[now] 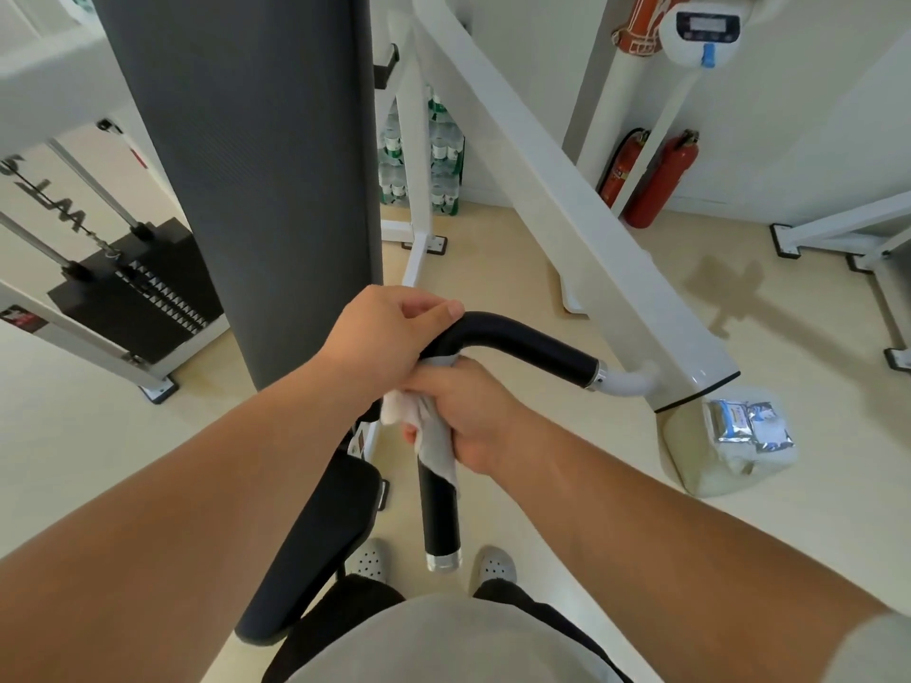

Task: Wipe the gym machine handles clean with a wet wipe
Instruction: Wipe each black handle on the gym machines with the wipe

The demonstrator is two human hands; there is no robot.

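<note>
Most of the wet wipe [436, 450] hides between right hand [480, 416] and handle [535, 345].

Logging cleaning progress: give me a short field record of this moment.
left grip: holds the black handle at its bend
right grip: wraps the wet wipe round the handle below the bend
nearby: foil packets beside the white frame
</note>
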